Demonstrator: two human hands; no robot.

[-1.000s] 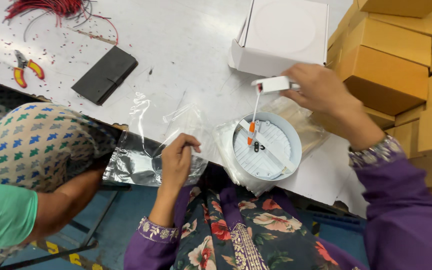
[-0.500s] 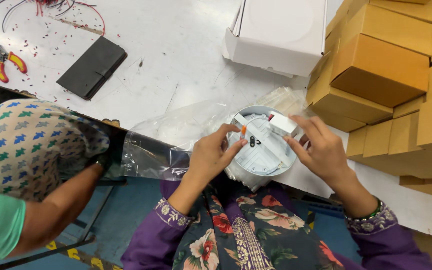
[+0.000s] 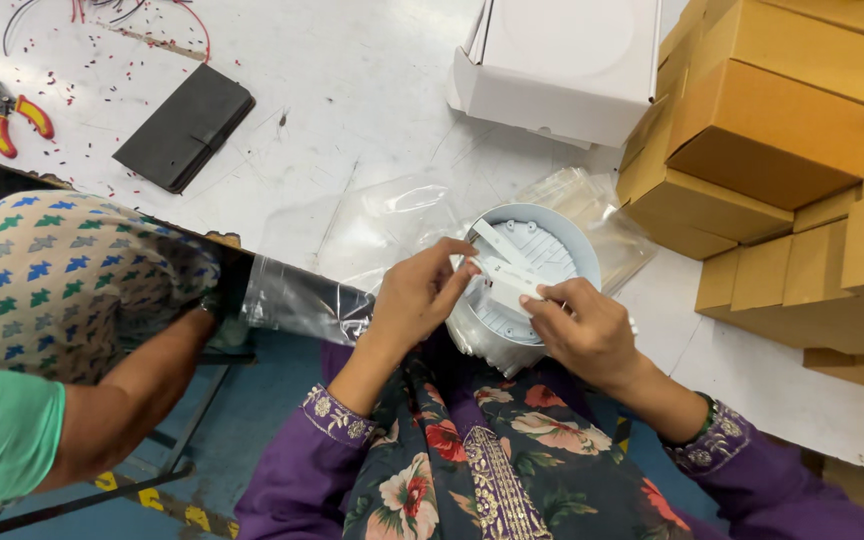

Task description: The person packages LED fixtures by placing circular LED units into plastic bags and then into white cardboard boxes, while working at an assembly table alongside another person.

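Evidently steadied at the counter [image 3: 352, 100] edge, the round white lamp [image 3: 524, 290] carries a white driver box [image 3: 508, 268] pinched by left hand [image 3: 414, 296] and right hand [image 3: 584, 330].

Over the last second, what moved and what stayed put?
The right hand brought the small white box down from above the table onto the round white lamp. The left hand let go of the clear plastic bag and moved to the box. Both hands now hold it. The pliers, black pad and cartons stayed put.
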